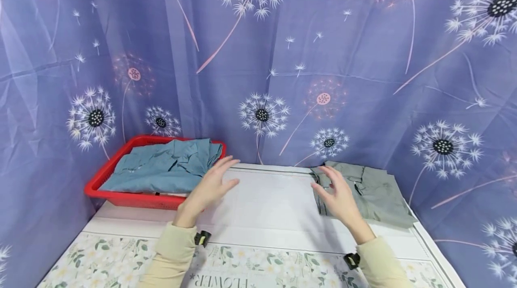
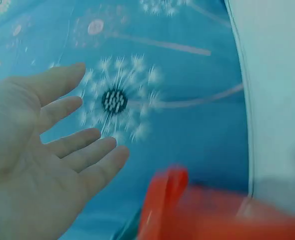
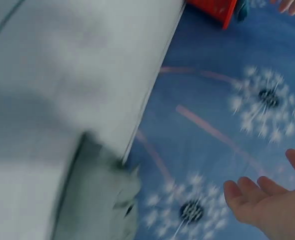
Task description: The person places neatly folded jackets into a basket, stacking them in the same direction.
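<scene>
My left hand (image 1: 211,185) hovers by the right end of a red basket (image 1: 133,199), its fingers spread and nothing in them. A folded blue-teal garment (image 1: 157,169) fills the basket and reaches over its front rim. On the right, my right hand (image 1: 337,193) is held up in front of a folded grey-green garment (image 1: 377,194) lying on the table, palm turned inward and fingers apart. In the left wrist view the left palm (image 2: 32,145) shows bare; the right wrist view has the right fingers (image 3: 250,192) loosely extended, away from the grey-green cloth.
A white table (image 1: 266,202) with a flowered cloth strip (image 1: 242,265) along its front spans the space between basket and grey-green garment. Purple curtains (image 1: 282,54) printed with dandelions hang close behind and at both sides.
</scene>
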A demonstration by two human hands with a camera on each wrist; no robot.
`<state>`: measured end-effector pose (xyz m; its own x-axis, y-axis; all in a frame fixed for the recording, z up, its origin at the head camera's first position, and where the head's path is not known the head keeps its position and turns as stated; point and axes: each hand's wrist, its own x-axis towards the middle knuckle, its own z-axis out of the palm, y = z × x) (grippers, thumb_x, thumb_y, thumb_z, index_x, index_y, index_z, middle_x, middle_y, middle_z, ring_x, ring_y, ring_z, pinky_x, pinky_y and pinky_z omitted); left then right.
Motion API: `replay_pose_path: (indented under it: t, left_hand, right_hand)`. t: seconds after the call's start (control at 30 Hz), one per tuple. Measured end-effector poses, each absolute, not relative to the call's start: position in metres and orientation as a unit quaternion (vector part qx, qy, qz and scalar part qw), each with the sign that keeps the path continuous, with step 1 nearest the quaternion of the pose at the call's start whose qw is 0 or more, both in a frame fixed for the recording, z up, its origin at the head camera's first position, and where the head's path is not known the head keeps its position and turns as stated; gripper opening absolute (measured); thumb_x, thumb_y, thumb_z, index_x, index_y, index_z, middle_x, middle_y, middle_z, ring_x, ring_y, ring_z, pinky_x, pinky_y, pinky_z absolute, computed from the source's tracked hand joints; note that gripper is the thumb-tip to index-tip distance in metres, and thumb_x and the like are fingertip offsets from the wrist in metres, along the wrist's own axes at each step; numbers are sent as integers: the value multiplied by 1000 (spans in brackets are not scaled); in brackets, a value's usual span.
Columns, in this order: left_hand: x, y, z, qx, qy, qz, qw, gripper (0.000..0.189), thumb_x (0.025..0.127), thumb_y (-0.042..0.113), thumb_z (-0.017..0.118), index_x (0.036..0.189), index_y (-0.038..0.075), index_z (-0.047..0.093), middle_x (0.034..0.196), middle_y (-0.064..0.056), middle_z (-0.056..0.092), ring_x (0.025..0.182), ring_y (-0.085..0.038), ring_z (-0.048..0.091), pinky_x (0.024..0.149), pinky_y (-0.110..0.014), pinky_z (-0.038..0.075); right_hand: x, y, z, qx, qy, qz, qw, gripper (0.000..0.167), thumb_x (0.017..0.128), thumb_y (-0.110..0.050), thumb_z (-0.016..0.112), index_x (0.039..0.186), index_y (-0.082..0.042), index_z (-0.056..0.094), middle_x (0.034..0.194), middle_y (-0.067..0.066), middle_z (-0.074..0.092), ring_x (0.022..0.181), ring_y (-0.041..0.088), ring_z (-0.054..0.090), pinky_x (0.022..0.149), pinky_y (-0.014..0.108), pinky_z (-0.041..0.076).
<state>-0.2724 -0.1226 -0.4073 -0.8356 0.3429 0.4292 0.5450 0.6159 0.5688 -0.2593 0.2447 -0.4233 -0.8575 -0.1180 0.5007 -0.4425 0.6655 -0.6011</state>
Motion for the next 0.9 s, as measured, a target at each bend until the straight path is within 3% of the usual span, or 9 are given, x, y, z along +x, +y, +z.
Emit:
replay_pose_path:
  t: [0.3, 0.6, 0.7, 0.9]
  left_hand:
    - [-267, -52, -431, -298, -879, -362, 89, 56, 93, 24, 68, 144, 11, 49, 152, -16, 37, 137, -32, 38, 110, -48, 32]
    - [-256, 11, -445, -330, -875, -352, 34, 56, 96, 29, 64, 147, 15, 46, 154, -10, 35, 138, -25, 37, 111, -40, 32]
    - [-258, 27, -451, -336, -872, -354, 20, 55, 97, 29, 63, 147, 15, 46, 153, -10, 36, 138, -23, 37, 111, -38, 32]
    - [-272, 53, -467, -337, -869, -361, 4, 52, 97, 31, 62, 145, 16, 48, 148, -5, 43, 134, -18, 41, 109, -32, 33]
  right_hand:
    - [-244, 308, -443, 131, -897, 339, 253, 51, 91, -17, 70, 135, 1, 52, 138, 28, 45, 118, 44, 48, 87, 59, 46]
    - [-237, 356, -457, 70, -911, 324, 248, 49, 94, -20, 68, 135, 1, 52, 132, 28, 49, 112, 44, 53, 82, 47, 50]
    - [-239, 375, -463, 53, -916, 311, 250, 48, 95, -20, 66, 135, 2, 52, 129, 31, 50, 112, 48, 51, 85, 53, 47]
    - [-243, 416, -473, 26, -930, 256, 264, 43, 95, -15, 63, 129, 8, 52, 126, 38, 48, 115, 55, 41, 90, 68, 31]
